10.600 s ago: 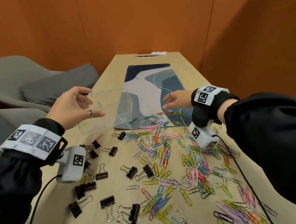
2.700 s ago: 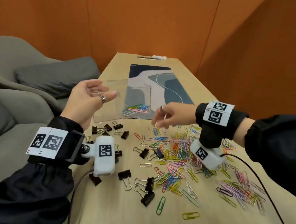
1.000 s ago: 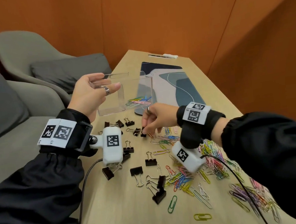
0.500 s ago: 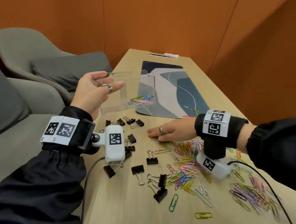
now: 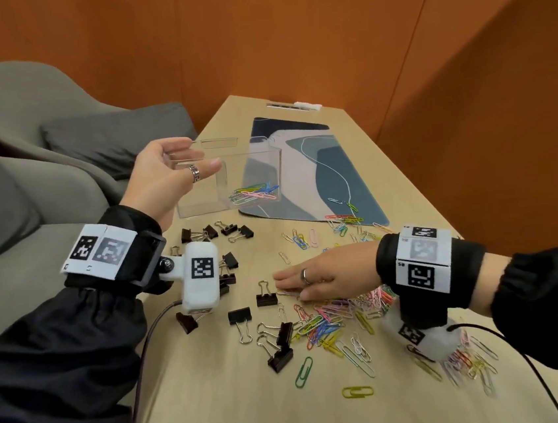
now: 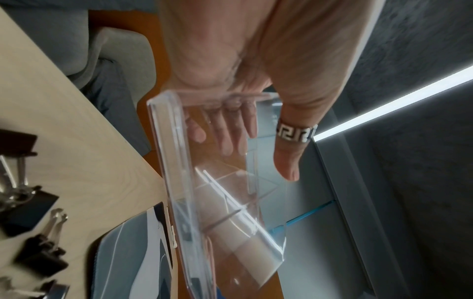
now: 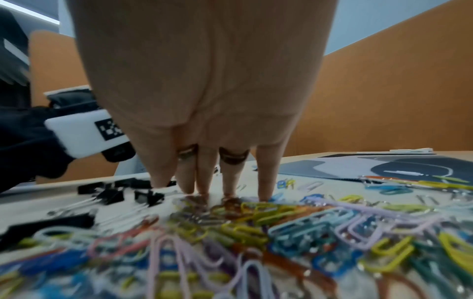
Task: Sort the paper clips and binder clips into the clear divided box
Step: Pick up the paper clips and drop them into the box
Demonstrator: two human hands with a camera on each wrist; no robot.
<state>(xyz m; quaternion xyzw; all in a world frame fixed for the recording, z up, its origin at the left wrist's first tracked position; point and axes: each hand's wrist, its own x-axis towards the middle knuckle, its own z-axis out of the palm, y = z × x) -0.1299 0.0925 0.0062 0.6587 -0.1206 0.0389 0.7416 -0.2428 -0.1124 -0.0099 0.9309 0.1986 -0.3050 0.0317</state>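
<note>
My left hand holds the clear divided box above the table's left side, thumb on the near wall and fingers behind it; the wrist view shows the box edge-on in that hand. A few coloured paper clips lie in its right compartment. My right hand lies flat, fingers straight, on the heap of coloured paper clips; its fingertips press the clips on the tabletop. Black binder clips are scattered left of the heap.
A blue-grey patterned mat covers the far part of the wooden table. More paper clips lie at the right under my right wrist camera cable. Grey armchairs stand left of the table; orange walls surround it.
My right hand left the binder clips near the box, flattened onto the paper clip heap and has slid nearer to me. The left hand keeps the box aloft.
</note>
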